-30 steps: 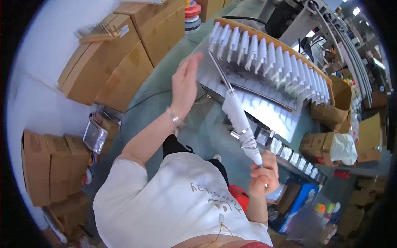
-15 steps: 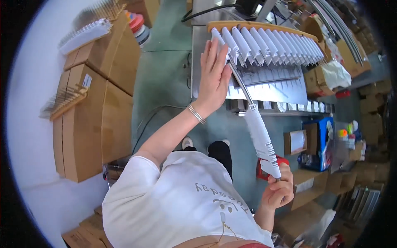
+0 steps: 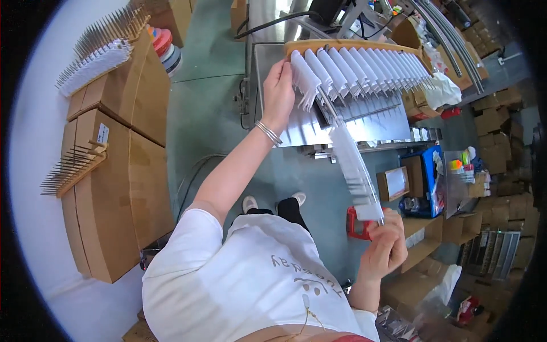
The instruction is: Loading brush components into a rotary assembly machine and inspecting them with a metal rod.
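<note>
A long wooden rack point(image 3: 353, 44) lies on the metal table with a row of metal spikes, each bearing a bunch of thin white pieces point(image 3: 336, 71) whose kind I cannot make out. My left hand point(image 3: 279, 94) is closed at the rack's left end, beside the nearest white bunch; its fingertips are partly hidden. My right hand point(image 3: 386, 245) grips the lower end of a slim metal rod point(image 3: 327, 105). More white pieces point(image 3: 356, 171) are threaded along this rod, slightly blurred. The rod slants up to the left, its upper end reaching the leftmost bunches.
At left, stacked cardboard boxes point(image 3: 114, 188) carry another filled spiked rack point(image 3: 97, 65) and a bare one point(image 3: 74, 168). The metal table point(image 3: 364, 122) has a dark cable at its back. A blue crate point(image 3: 424, 182) and a red object point(image 3: 358, 223) stand at right.
My left hand has gone from flat, with fingers stretched, to closed around the rack's end. The leftmost bunch hangs fuller and lower. My right hand keeps hold of the rod.
</note>
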`<control>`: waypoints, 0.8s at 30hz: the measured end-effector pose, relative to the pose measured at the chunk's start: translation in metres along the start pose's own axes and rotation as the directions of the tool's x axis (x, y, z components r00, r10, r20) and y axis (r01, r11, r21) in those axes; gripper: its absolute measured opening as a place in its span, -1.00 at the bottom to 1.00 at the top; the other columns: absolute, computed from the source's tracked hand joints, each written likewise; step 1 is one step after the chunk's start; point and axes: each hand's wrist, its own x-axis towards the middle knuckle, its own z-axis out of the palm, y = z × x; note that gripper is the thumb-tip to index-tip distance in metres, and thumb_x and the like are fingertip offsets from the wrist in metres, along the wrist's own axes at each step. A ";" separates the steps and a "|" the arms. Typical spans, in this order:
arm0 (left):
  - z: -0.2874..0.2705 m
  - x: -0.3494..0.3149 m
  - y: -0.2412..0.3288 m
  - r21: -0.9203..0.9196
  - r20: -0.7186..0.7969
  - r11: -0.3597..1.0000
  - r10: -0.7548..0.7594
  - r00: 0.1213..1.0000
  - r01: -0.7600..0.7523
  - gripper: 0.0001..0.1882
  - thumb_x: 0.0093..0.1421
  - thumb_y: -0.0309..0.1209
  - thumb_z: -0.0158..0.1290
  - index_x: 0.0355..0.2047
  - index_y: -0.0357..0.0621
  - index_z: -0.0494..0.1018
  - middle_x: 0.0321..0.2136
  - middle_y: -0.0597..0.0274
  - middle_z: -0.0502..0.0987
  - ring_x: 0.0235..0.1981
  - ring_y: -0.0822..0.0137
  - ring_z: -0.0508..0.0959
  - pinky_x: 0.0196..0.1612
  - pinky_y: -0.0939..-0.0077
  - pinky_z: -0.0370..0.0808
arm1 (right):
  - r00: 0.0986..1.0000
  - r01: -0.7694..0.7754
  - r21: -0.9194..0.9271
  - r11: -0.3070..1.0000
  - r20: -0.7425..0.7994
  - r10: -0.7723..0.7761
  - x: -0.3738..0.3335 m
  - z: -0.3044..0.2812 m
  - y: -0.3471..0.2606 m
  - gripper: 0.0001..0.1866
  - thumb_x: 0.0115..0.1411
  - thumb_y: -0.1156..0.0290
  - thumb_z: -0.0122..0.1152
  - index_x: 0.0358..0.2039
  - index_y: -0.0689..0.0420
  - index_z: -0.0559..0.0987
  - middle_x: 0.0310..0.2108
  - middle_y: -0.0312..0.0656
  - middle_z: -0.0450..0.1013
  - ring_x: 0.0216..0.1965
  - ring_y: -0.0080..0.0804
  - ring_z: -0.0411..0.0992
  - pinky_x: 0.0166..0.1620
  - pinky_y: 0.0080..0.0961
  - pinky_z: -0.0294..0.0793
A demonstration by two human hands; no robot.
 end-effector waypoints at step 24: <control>0.031 -0.076 0.001 0.206 0.012 0.950 0.239 0.971 -0.236 -0.77 0.26 -0.43 -0.10 -0.10 -0.24 0.36 -0.24 0.19 0.28 -0.21 0.39 0.32 -0.13 0.57 0.29 | 0.998 -0.008 -0.043 0.999 -0.063 0.006 0.005 -0.007 0.022 -0.74 0.19 0.43 -0.03 -0.62 0.24 0.40 -0.60 -0.19 0.30 -0.52 -0.40 0.19 -0.41 -0.50 0.14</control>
